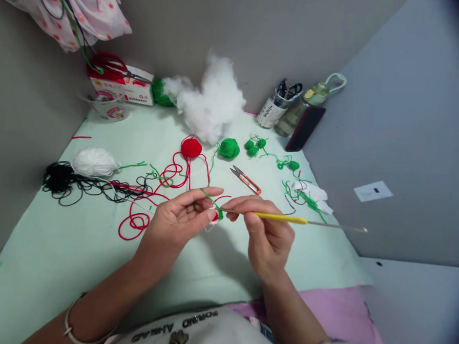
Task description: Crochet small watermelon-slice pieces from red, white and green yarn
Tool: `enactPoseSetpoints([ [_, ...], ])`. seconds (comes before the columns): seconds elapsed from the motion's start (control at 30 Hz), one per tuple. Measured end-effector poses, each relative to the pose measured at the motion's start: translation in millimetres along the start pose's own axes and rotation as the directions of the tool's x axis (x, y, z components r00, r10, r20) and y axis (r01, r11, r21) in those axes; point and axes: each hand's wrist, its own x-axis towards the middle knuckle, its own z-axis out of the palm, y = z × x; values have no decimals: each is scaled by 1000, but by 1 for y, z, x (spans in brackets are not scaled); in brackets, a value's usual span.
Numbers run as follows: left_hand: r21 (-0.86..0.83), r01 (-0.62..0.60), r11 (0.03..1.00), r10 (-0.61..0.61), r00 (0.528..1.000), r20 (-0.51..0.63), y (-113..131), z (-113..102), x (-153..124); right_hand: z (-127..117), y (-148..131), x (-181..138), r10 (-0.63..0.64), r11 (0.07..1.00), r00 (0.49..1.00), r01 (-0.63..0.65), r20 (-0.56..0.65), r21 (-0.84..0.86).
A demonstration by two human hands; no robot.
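Between thumb and fingers, my left hand pinches a small crochet piece in red, white and green. Green yarn runs up over the left index finger toward a green yarn ball. My right hand grips a crochet hook with a yellow handle and metal ends. The hook's left tip meets the green edge of the piece; the far end points right. Part of the piece is hidden behind the left fingers. Beyond the hands lie orange-handled thread snips and a red yarn ball.
White stuffing sits at the back. White yarn and tangled black yarn lie left. Green pieces and scraps are at right, near a phone, bottle and pen cup. Red-handled scissors rest on a box.
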Motion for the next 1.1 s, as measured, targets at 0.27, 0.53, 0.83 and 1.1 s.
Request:
enactPoseSetpoints([
  [0.27,104,-87,991,98,990,-105,1,7,-2,0,1,-5,-270,874,947,317,173,-368],
  [0.53,-250,130,959,-112,990,84,-5,5,2,6,10,-14,-354,733,922,378,156,-565],
  [0.83,-205,47,978,-40,999,36,-4,2,5,8,4,-1,129,988,984,-117,-121,98],
  [1.1,-2,-99,995,98,991,-96,-8,4,3,13,3,0,106,994,988,-106,-114,5],
])
